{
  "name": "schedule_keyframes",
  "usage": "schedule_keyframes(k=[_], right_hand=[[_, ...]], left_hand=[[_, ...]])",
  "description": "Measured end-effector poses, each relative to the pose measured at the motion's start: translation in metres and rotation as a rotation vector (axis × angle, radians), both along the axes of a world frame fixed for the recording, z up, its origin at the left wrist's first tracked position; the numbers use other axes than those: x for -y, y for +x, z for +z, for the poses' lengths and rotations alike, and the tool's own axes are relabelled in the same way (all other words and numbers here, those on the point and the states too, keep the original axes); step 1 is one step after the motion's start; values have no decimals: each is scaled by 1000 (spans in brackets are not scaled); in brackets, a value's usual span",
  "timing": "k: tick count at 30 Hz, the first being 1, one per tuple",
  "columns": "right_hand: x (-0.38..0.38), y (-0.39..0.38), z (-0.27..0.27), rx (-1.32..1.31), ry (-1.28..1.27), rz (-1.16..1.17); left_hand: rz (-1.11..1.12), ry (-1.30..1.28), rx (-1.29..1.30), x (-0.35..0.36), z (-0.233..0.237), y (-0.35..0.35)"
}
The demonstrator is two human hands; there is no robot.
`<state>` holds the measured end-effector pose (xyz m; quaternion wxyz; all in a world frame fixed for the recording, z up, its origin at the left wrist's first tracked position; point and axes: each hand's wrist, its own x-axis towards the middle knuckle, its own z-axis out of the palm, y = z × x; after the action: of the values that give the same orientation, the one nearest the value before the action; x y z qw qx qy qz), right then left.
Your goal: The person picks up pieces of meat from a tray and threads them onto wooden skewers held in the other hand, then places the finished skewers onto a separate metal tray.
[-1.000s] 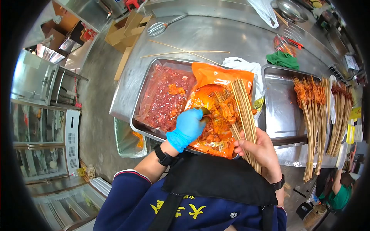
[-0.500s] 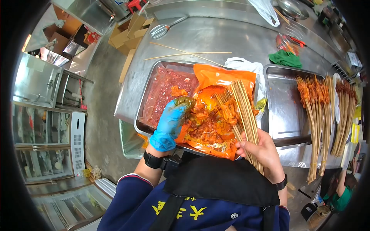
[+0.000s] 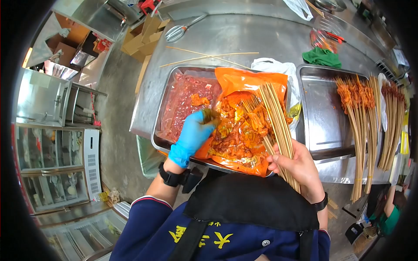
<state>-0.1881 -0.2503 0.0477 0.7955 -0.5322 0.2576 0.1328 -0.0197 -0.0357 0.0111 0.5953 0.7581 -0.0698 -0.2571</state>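
My left hand (image 3: 194,132), in a blue glove with stained fingertips, is closed over the left edge of the marinated meat (image 3: 235,141). Whatever its fingers pinch is hidden. The red-orange, oily meat lies in an opened orange bag (image 3: 250,78). My bare right hand (image 3: 296,163) is wrapped round a bundle of bamboo skewers (image 3: 278,124), slanting over the bag's right side. Several skewers in the bundle carry pieces of meat (image 3: 257,121) near their tips. Left of the bag, a loose meat piece (image 3: 199,100) rests on a clear bag of darker red meat (image 3: 185,104).
A metal tray (image 3: 161,126) holds both bags. To the right are another metal tray (image 3: 324,108), loaded meat skewers (image 3: 357,104) and a green cloth (image 3: 322,56). Loose skewers (image 3: 209,56) and scissors (image 3: 176,32) lie behind. A person's green sleeve (image 3: 389,222) shows at lower right.
My left hand has shifted slightly right, its fingertips turning down toward the marinated meat. My right hand keeps its hold on the skewers. The whole view has shifted slightly.
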Motion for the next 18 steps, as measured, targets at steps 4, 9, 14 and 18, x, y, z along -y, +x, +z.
schedule_keyframes(k=[4,9,14,18], right_hand=[[0,1,-2,15,15,14],[-1,0,-1,10,21,1],[-1,0,1,5,0,4],[-2,0,-1,19,9,8]], left_hand=[[-619,647,530,-21,-8,-24],[-631,863,731,-8,-14,-41],[-683,620,395,-17,-4,-26],[-350,95,-225,-20,26,-16]])
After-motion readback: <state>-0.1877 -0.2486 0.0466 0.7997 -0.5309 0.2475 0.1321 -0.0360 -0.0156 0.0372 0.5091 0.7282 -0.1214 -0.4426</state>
